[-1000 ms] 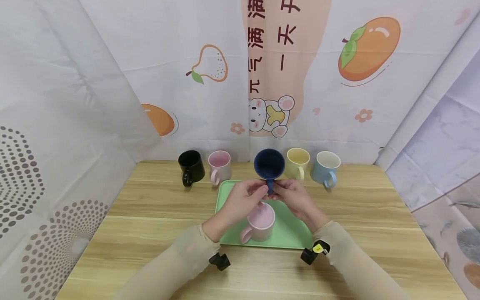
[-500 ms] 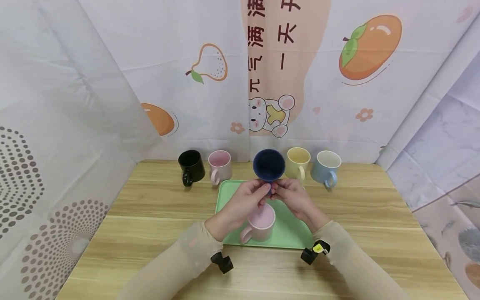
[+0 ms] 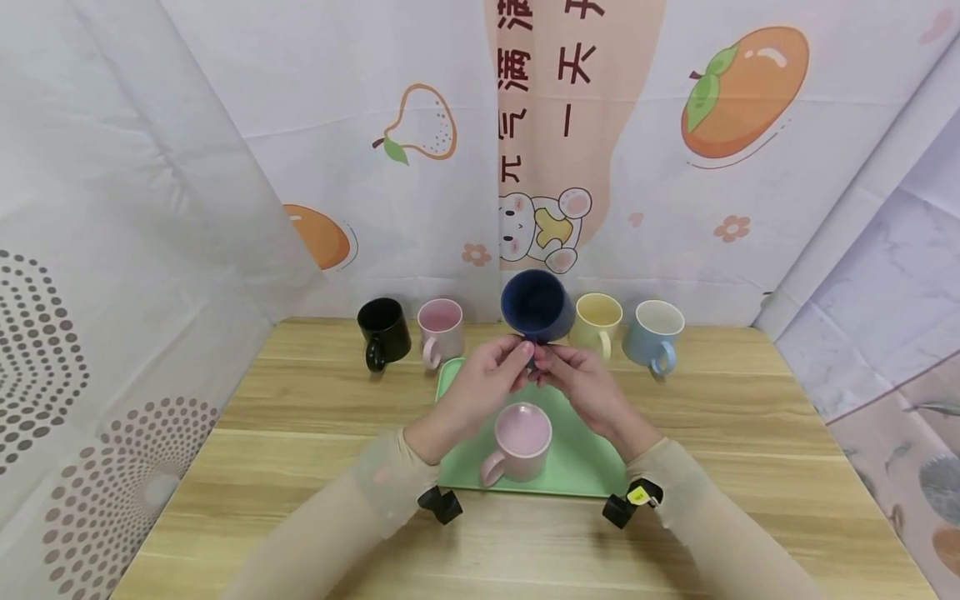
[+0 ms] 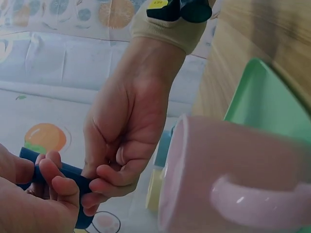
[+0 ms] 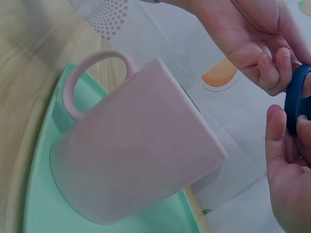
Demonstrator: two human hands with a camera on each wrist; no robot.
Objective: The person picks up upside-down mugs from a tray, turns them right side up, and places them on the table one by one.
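A dark blue mug (image 3: 537, 304) is held up beyond the green tray (image 3: 588, 458), its open mouth tilted toward the head camera. My left hand (image 3: 480, 387) and right hand (image 3: 588, 387) meet at its handle and pinch it from both sides. Much of that handle (image 4: 72, 173) is covered by fingers in the left wrist view; in the right wrist view a blue curve of the mug's handle (image 5: 295, 97) shows between the hands. Upright on the tray, below my hands, stands a pink mug (image 3: 525, 446) with its handle to the left.
Along the back of the wooden table (image 3: 315, 450) stand a black mug (image 3: 386, 333), another pink mug (image 3: 442, 332), a yellow mug (image 3: 594, 329) and a light blue mug (image 3: 651, 337). Close behind them hangs a printed cloth (image 3: 337, 150).
Both hands have raised the dark blue mug slightly, away from me, and its mouth has shifted a little left. The pink mug on the tray stays where it was.
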